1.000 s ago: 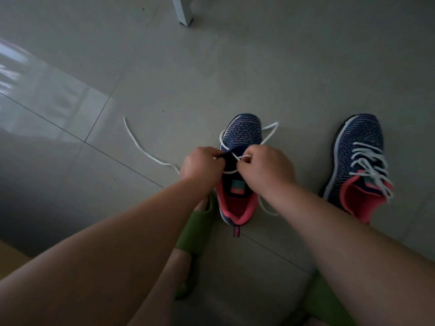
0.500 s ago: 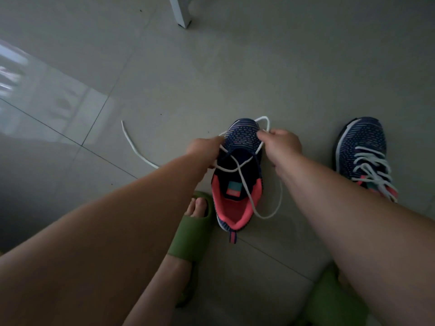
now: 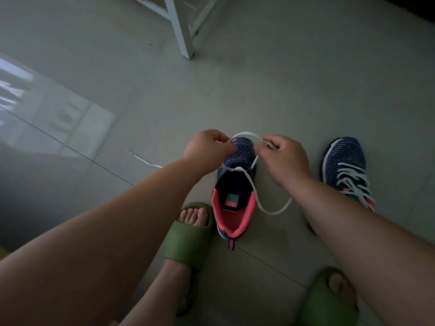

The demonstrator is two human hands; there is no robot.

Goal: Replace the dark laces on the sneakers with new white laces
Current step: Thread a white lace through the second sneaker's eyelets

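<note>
In the head view, a navy knitted sneaker with a coral pink lining (image 3: pixel 236 184) is seen standing on the grey tiled floor (image 3: pixel 259 90), toe pointing away from the person. A new white lace (image 3: pixel 261 201) is threaded across its lowest eyelets. The left hand (image 3: pixel 208 149) is closed on the lace at the left of the toe, the strand pinched between thumb and curled fingers. The right hand (image 3: pixel 286 158) is likewise closed, with the lace pinched at the right of the toe. Between the two hands an arc of lace is held over the toe cap. From the right side a slack loop is draped down past the coral collar onto the floor. A further stretch of lace is laid on the tiles to the left, partly hidden behind the left forearm. A second matching navy sneaker, already laced in white (image 3: pixel 346 170), is set to the right, well apart from the first. Green foam slides (image 3: pixel 190 241) are worn on both feet. A white furniture leg (image 3: pixel 182 31) is visible at the top.
</note>
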